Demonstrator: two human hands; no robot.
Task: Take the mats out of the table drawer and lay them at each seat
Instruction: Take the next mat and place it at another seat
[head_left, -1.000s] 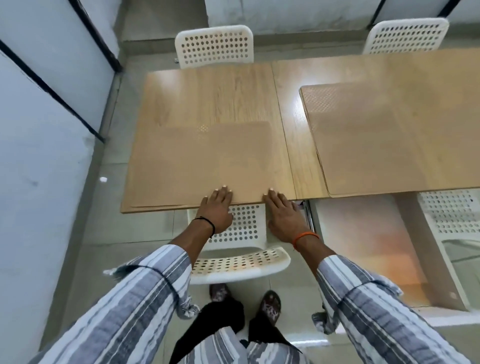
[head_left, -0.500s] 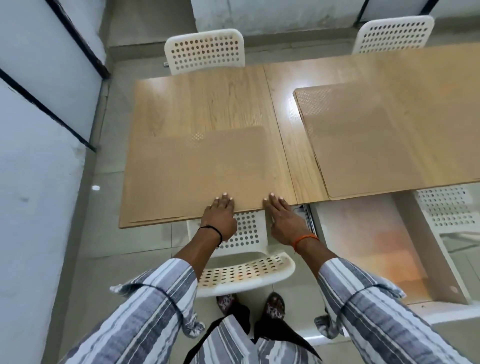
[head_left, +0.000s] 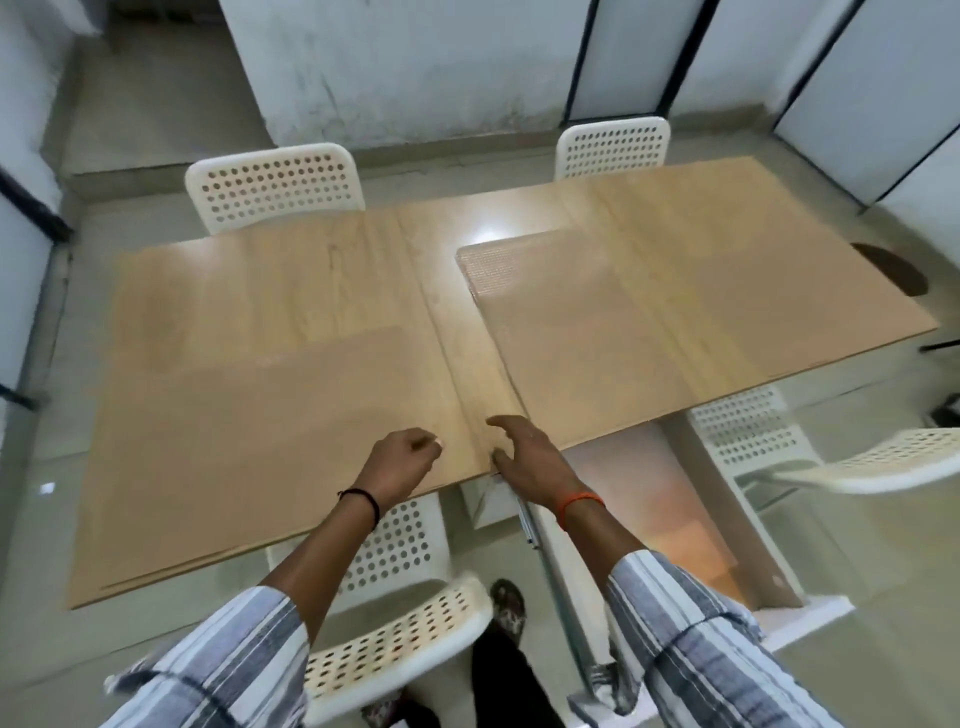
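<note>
Four white perforated chairs ring the wooden table (head_left: 322, 280). One chair (head_left: 274, 188) stands at 11 o'clock on the far side, a second chair (head_left: 613, 148) at 1 o'clock. A third chair (head_left: 395, 644) sits tucked at the near edge, right below the person's forearms and between the body and the table. A fourth chair (head_left: 857, 462) stands at 3 o'clock, turned out from the table. The open drawer (head_left: 670, 525) juts from under the near edge at 4 o'clock, its floor pale with an orange tint. Grey-white wall panels with dark frames close off the far side.

Near mat (head_left: 249, 441): tan, thin, almost the table's own colour, lying flat on the left half and reaching the near edge. Layered edges show at its near left corner, so there may be more than one sheet; cannot tell how many. Far mat (head_left: 649, 332): same tan, rounded corner, fine woven texture at its far left corner, lying flat on the right half.

Left hand (head_left: 402, 462), black wrist cord, hovers over the near mat's right corner with fingers curled in, gripping nothing visible. Right hand (head_left: 524, 452), orange wristband, fingers loosely spread and bent, sits over the bare strip between the mats; contact with the table unclear.
</note>
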